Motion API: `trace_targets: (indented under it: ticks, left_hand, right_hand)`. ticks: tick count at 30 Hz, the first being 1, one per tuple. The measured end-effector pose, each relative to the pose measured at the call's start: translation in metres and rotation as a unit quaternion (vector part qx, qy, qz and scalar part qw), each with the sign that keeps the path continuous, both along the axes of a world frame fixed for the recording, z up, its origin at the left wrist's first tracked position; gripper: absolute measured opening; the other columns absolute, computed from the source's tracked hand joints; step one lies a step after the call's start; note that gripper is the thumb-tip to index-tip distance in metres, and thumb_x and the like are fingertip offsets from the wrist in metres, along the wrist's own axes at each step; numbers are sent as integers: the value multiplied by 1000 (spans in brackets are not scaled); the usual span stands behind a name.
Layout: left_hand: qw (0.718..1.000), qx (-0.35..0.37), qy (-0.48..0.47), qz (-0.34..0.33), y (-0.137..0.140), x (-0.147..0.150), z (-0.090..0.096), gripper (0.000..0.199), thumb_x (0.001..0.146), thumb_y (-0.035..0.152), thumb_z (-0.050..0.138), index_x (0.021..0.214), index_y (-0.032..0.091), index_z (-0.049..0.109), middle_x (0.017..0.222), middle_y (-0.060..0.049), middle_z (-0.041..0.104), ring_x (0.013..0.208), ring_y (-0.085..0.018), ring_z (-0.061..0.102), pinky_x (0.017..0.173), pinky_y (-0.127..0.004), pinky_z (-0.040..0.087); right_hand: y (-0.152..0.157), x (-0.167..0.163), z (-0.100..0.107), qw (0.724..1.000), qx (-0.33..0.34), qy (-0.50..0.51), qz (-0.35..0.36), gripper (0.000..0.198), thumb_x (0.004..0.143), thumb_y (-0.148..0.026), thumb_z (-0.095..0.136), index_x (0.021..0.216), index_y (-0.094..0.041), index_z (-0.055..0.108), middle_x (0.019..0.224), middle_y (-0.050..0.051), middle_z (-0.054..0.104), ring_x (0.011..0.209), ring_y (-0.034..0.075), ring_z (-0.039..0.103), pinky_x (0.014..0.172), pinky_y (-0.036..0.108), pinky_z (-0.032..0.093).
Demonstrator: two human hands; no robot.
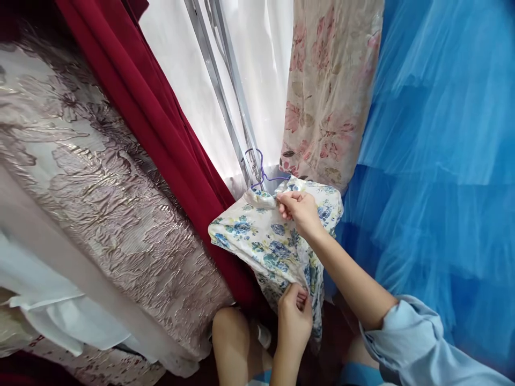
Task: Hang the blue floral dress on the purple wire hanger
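A white floral blouse [277, 230] with blue and yellow-green flowers hangs on a thin purple hanger [274, 177]. The hanger's hook loops at the foot of some grey metal bars. Up at the neckline, my right hand [300, 210] has its thumb and fingers pinched on the edge of the collar. Lower down, the fingers of my left hand [295, 311] are closed on the front of the same blouse, which gathers into folds there. The blouse's lower end hangs down behind my left hand and is partly hidden.
Dark red cloth [161, 134] and pinkish embossed brocade [120, 198] hang at the left. White cloth [263, 53] is behind the metal bars [230, 75]. A beige floral fabric [328, 102] and a tiered blue tulle skirt [434, 187] hang to the right. My knee [230, 332] shows below.
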State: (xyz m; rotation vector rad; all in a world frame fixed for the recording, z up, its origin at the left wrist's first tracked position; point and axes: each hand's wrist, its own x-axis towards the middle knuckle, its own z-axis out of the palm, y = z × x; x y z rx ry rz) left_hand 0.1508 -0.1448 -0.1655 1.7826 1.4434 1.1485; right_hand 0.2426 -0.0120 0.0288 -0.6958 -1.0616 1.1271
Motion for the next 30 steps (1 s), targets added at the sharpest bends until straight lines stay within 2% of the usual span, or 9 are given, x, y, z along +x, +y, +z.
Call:
trace_targets:
  ticks: [2,4,9,13,16,20,24,27,30]
  left_hand:
    - [1000,8,-12,9,5,-8,10,6,88,19,55,87,17,61,78,-4,62,70,-16,61,65,-25,47]
    - [998,49,-22,28,15,-17,38,17,91,26,57,104,18,63,85,-5,65,77,-18,63,71,-27,50]
    - [974,220,10,45,65,-39,150,38,99,33,47,135,21,51,86,-3,65,73,-15,62,73,-27,50]
    - [934,301,195,14,104,-44,203,24,100,31,46,115,21,62,92,-4,68,80,-18,63,75,-28,47]
    - [911,349,218,11,115,-40,210,19,98,29,50,94,18,65,85,-3,67,78,-17,63,76,-26,47]
    - [914,371,142,81,116,-42,217,20,98,29,51,90,16,64,75,-1,65,68,-13,62,69,-23,47]
    - [901,379,37,206,124,-92,228,20,98,29,49,98,15,63,80,-1,65,70,-12,63,68,-21,48]
    - [892,347,-22,290,137,-147,211,13,93,25,54,96,15,63,91,-3,66,87,-14,63,84,-25,49]
    - [913,175,-163,331,142,-180,166,9,88,21,52,86,15,58,84,-1,64,84,-14,61,84,-27,50]
  right_hand:
    - [-5,2,-4,1000,5,-17,8,25,74,-38,72,68,-15,64,48,-2,60,37,8,49,36,18,36]
    - [-11,4,-9,999,6,-32,11,27,75,-40,72,70,-16,63,47,-3,59,36,8,49,37,18,37]
    - [-19,9,-15,997,23,-67,25,30,78,-44,70,71,-16,60,47,-3,58,37,9,48,39,20,38]
    - [-13,14,-18,995,56,-82,29,30,80,-45,69,74,-17,59,48,-3,59,40,9,50,41,20,38]
    - [-5,13,-25,994,68,-84,33,28,81,-42,68,72,-18,56,45,-5,56,38,9,47,41,20,35]
    - [3,5,-44,994,48,-90,35,26,80,-36,65,64,-20,50,41,-5,53,35,8,43,41,20,32]
    - [-1,9,-77,989,-6,-139,52,23,77,-32,63,62,-19,52,39,-5,52,35,9,43,41,21,31]
    - [-9,19,-101,986,-24,-155,63,20,76,-29,63,62,-20,51,40,-6,53,36,9,44,42,20,32]
    - [-17,25,-120,981,-28,-173,81,18,76,-25,61,62,-20,50,42,-6,52,37,10,46,42,20,33]
